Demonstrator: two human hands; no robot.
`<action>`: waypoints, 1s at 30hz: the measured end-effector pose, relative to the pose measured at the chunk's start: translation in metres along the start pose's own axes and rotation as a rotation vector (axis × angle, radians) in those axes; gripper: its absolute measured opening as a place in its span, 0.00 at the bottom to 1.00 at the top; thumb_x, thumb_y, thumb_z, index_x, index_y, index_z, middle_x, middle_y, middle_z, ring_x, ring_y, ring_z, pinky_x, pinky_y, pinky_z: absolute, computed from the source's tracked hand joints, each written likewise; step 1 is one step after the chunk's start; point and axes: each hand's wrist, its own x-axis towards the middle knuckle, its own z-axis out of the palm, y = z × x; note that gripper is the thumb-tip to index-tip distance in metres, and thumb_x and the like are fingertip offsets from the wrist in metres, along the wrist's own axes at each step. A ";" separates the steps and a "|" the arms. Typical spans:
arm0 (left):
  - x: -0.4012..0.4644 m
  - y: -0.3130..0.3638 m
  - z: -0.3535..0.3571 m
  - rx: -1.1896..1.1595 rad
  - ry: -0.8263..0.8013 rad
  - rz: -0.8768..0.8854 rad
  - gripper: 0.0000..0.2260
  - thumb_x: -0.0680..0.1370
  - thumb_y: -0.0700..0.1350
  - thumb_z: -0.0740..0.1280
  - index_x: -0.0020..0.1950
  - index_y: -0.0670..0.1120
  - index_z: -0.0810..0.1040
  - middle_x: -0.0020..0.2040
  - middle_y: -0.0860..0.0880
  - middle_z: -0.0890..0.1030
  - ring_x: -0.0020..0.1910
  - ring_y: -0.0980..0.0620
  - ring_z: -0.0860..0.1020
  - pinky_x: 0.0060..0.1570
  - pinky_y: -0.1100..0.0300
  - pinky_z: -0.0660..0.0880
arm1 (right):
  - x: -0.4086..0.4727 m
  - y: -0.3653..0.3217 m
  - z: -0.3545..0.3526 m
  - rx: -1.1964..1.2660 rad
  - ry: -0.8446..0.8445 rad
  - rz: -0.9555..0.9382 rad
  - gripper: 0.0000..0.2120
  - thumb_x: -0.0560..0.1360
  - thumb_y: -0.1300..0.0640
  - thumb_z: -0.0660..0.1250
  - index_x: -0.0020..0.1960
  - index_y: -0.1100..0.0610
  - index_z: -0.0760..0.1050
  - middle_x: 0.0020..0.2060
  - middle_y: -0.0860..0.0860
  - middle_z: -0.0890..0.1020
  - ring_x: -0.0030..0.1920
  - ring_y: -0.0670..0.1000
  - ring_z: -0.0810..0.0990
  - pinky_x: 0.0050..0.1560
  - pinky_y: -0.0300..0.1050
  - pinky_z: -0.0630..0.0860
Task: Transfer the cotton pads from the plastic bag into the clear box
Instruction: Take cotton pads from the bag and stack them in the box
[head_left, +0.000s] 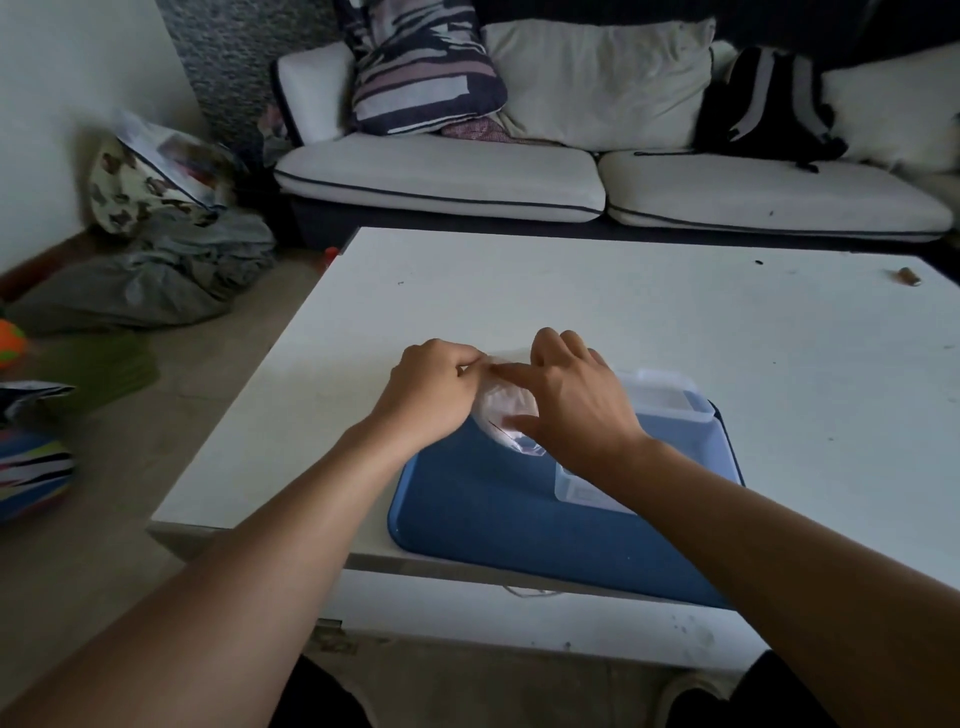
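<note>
A clear plastic bag (501, 408) with white cotton pads inside rests at the far edge of a blue tray (483, 514). My left hand (431, 392) pinches the bag's top left with closed fingers. My right hand (571, 400) lies over the bag from the right, fingers spread on its top and thumb against its near side. The clear box (665, 397) stands on the tray's far right corner, just right of my right hand. A clear piece, possibly its lid (582, 491), lies on the tray and is partly hidden under my right forearm.
The tray sits on a white low table (571, 291), overhanging its near edge. A small brown object (908, 276) lies at the table's far right. A sofa (519, 171) with cushions and a black backpack (774, 104) stands behind. Clothes and bags lie on the floor (150, 270) to the left.
</note>
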 end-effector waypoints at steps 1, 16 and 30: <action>0.001 -0.001 0.001 -0.002 0.000 0.001 0.15 0.81 0.51 0.62 0.43 0.47 0.83 0.37 0.44 0.83 0.34 0.48 0.75 0.34 0.56 0.71 | 0.001 -0.001 0.001 -0.005 -0.014 0.003 0.21 0.65 0.50 0.80 0.58 0.47 0.83 0.42 0.51 0.70 0.43 0.55 0.72 0.40 0.45 0.68; 0.004 -0.007 0.000 0.004 -0.025 0.026 0.12 0.84 0.47 0.61 0.57 0.51 0.84 0.48 0.45 0.85 0.50 0.42 0.82 0.50 0.48 0.80 | 0.005 -0.014 0.011 0.205 -0.219 0.124 0.19 0.69 0.58 0.75 0.58 0.51 0.78 0.54 0.52 0.72 0.56 0.55 0.71 0.45 0.44 0.70; -0.007 -0.003 -0.018 0.244 -0.454 -0.104 0.26 0.74 0.43 0.69 0.72 0.48 0.69 0.62 0.47 0.79 0.58 0.45 0.79 0.58 0.50 0.78 | -0.006 0.025 -0.032 1.346 -0.245 0.556 0.25 0.68 0.70 0.77 0.63 0.61 0.76 0.54 0.63 0.83 0.49 0.54 0.84 0.50 0.49 0.83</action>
